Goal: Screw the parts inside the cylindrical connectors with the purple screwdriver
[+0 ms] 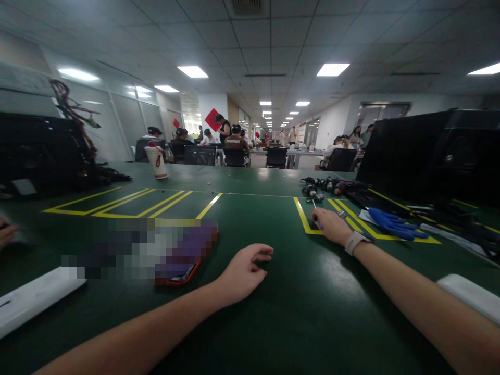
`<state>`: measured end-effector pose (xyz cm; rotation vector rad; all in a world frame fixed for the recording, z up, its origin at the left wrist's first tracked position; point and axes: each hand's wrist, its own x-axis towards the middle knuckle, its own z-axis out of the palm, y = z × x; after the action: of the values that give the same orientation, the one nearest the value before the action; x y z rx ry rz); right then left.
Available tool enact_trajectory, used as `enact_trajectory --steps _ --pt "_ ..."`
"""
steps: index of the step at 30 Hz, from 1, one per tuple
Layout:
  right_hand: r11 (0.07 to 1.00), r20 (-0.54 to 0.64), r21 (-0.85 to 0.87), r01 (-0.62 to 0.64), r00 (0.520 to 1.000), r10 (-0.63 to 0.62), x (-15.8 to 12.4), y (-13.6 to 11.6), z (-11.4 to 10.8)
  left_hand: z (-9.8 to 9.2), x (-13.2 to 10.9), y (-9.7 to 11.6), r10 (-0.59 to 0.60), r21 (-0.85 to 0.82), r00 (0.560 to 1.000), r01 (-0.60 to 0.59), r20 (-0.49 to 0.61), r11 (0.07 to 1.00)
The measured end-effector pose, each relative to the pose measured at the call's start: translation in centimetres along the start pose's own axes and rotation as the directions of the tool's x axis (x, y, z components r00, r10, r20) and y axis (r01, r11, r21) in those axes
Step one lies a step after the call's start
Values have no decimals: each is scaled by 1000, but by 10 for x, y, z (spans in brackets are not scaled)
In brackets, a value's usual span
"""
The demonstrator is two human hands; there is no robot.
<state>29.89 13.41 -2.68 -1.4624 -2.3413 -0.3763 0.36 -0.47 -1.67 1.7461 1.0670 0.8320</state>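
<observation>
My left hand (245, 272) rests low over the green table (297, 312) with fingers apart and slightly curled, nothing between them. To its left lies a phone-like object with a red-orange edge (186, 275), its upper part blurred out. Farther forward on the right, my right hand (331, 225) is closed around a screwdriver (320, 224). Its thin metal shaft points away from me, inside a yellow-taped area. Just beyond the shaft lie several dark power tools (312, 190). A blue glove (392, 224) lies to the right of my right wrist, which wears a light-strapped watch (356, 241).
Yellow tape (209, 205) marks out areas on the table. A paper cup (157, 162) stands at the far left. Dark equipment (433, 156) rises at the right, more with cables at the left. Another person's hand (7, 233) shows at the left edge. White objects (37, 299) lie at both near sides.
</observation>
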Motion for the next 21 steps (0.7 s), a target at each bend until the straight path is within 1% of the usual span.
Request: enact_trajectory --steps 3,5,8,10,12,14,15,17,19,21 --pt "997 -34 -15 -75 997 74 0 1 1 0 -2 3 1 84 1000 -3 29 996" --pt "987 -77 -33 -158 985 155 0 3 -1 0 -4 5 20 150 999 -26 41 988" --pt "949 -136 -63 -310 944 299 -3 10 -4 2 -9 11 122 297 990 -137 71 945" --pt "915 -141 -74 -397 912 384 -7 17 -5 3 -14 18 209 434 969 -246 131 867" --pt "880 -115 -78 -469 881 459 -10 25 -4 5 -19 25 274 579 930 -366 243 729" --pt "848 -82 -78 -524 851 519 -12 31 -3 7 -23 31 290 645 893 -449 344 618" --pt "836 -70 -77 -543 840 539 -12 33 -2 7 -23 33 288 664 883 -469 370 583" --pt "827 -61 -72 -558 830 555 -12 36 -1 7 -24 35 280 686 880 -474 383 552" --pt "832 -65 -65 -550 835 547 -12 38 -2 7 -24 34 281 699 886 -463 369 545" --pt "849 -64 -58 -525 850 522 -13 38 -3 6 -23 33 286 699 884 -467 368 541"
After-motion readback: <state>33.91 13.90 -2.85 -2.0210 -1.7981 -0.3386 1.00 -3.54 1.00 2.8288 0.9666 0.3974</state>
